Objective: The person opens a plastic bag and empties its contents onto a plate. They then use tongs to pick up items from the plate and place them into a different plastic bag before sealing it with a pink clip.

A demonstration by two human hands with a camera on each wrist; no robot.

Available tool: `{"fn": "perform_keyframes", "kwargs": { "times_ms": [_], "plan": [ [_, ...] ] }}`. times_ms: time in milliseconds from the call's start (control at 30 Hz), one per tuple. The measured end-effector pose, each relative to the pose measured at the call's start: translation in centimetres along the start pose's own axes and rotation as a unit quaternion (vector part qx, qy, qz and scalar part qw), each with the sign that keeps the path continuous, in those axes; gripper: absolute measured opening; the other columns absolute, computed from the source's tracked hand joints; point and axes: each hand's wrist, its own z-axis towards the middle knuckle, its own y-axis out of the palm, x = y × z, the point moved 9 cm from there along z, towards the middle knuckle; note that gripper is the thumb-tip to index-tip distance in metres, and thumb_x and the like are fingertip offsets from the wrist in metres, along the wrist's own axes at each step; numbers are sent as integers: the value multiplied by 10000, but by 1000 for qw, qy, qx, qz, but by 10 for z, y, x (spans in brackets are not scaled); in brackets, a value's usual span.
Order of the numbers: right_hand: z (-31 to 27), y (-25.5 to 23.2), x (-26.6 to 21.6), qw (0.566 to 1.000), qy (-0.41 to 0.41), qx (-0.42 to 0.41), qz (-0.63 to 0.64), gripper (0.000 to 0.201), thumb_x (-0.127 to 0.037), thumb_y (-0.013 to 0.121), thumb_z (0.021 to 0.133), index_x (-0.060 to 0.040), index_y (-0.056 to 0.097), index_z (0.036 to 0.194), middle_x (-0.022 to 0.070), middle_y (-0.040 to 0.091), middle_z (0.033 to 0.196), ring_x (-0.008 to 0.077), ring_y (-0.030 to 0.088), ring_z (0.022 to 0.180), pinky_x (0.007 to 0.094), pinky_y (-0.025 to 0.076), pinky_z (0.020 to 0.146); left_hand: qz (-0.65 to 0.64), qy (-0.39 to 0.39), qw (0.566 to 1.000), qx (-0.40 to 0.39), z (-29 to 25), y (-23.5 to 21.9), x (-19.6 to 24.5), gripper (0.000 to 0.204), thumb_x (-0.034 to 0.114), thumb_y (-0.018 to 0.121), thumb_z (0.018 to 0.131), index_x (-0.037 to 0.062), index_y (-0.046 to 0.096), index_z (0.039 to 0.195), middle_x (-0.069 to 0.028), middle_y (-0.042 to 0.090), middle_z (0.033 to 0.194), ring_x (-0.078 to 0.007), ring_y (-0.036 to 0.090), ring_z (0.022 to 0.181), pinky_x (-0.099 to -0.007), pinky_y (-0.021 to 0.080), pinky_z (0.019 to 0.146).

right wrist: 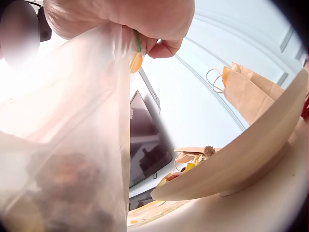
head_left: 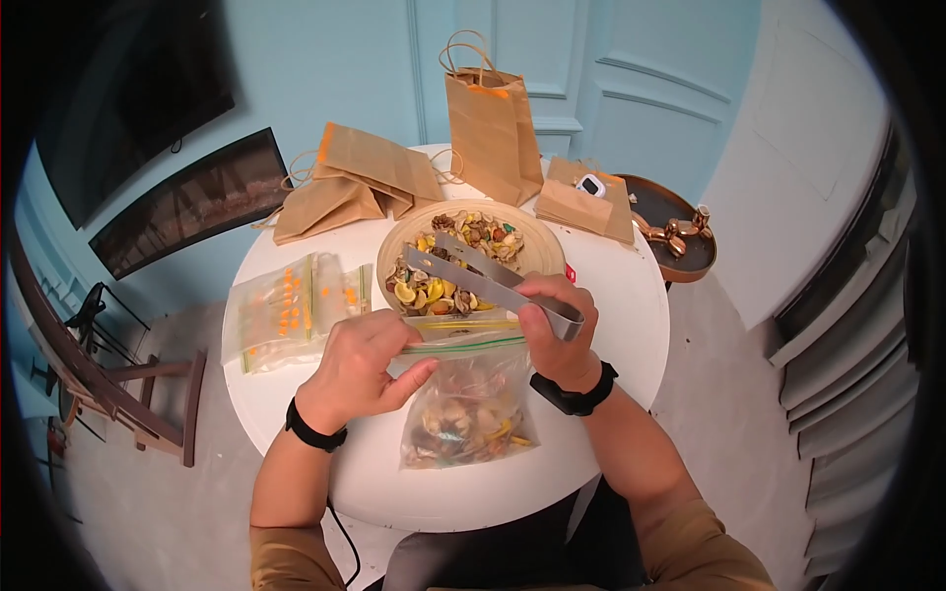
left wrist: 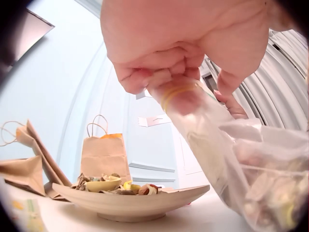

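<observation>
A clear zip bag (head_left: 468,419) with a green and yellow seal hangs between both hands, its lower part filled with dried potpourri pieces. At its upper left corner, my left hand (head_left: 357,364) grips the top edge; in the left wrist view a fingertip shows through the plastic (left wrist: 186,101). My right hand (head_left: 564,340) holds metal tongs (head_left: 478,283) and the bag's upper right corner together. The tongs' tips point away, over a shallow wooden bowl (head_left: 547,246) of potpourri (head_left: 434,291) with yellow slices and a pine cone.
Flat zip bags with orange marks (head_left: 271,310) lie at the left of the round white table (head_left: 621,325). Behind the bowl are a standing paper bag (head_left: 493,133), tipped paper bags (head_left: 370,163) and a flat stack (head_left: 581,212) bearing a small white device (head_left: 590,186).
</observation>
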Motion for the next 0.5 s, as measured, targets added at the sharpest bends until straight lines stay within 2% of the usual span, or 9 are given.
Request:
{"fn": "perform_keyframes", "kwargs": {
  "times_ms": [33, 67, 133, 167, 267, 367, 467, 500],
  "plan": [
    [0, 0, 0, 1000, -3, -1, -2, 153, -42, 664, 886, 6, 637, 1028, 93, 677, 897, 114, 609, 692, 233, 476, 628, 6, -8, 1000, 19, -1, -2, 1, 188, 110, 778, 785, 2, 658, 881, -108, 615, 762, -280, 547, 623, -369, 442, 650],
    [1, -1, -2, 1000, -6, -4, -4, 166, -55, 664, 888, 5, 644, 1041, 87, 677, 872, 111, 607, 683, 233, 474, 623, -8, 25, 999, 47, -1, -5, 3, 188, 99, 781, 777, 5, 650, 874, -106, 595, 759, -278, 551, 639, -358, 443, 628],
    [2, 1, 8, 997, 65, -30, 0, 206, -84, 660, 890, 6, 656, 1075, 76, 676, 817, 111, 608, 658, 236, 469, 622, -37, 93, 990, 102, -2, -10, 7, 194, 76, 786, 762, 11, 633, 861, -102, 553, 753, -275, 559, 670, -335, 446, 582],
    [2, 3, 13, 994, 100, -42, 2, 227, -99, 658, 891, 6, 663, 1092, 71, 676, 790, 111, 608, 646, 238, 466, 621, -48, 76, 992, 85, 0, -9, 6, 189, 63, 783, 762, 12, 628, 857, -105, 543, 771, -276, 556, 690, -339, 447, 588],
    [1, 0, 24, 989, 137, 14, 62, 265, -119, 642, 898, 9, 669, 1128, 66, 672, 743, 110, 611, 625, 246, 467, 611, -73, 28, 996, 41, 2, 0, 8, 201, 19, 787, 735, 19, 606, 823, -106, 516, 813, -275, 539, 735, -348, 443, 610],
    [-5, -2, 21, 993, 115, -11, 3, 262, -131, 641, 900, 13, 666, 1117, 74, 684, 776, 114, 624, 638, 245, 480, 623, -41, 0, 998, 43, 1, 7, 2, 249, -43, 796, 664, 27, 581, 766, -91, 492, 824, -268, 510, 751, -344, 430, 634],
    [0, -2, -4, 998, 43, -34, 27, 246, -100, 629, 889, 28, 652, 1099, 90, 683, 774, 131, 636, 676, 248, 499, 653, 35, 10, 997, 72, -1, 5, 1, 261, -110, 753, 612, 27, 579, 750, -83, 461, 814, -267, 494, 765, -336, 423, 643],
    [-1, -3, -2, 997, 46, -7, 70, 238, -97, 612, 894, 32, 645, 1092, 96, 683, 777, 141, 638, 685, 259, 506, 670, 47, 21, 995, 81, -1, 4, 3, 262, -127, 733, 600, 28, 576, 741, -83, 455, 811, -267, 491, 769, -335, 418, 641]
  ]
}}
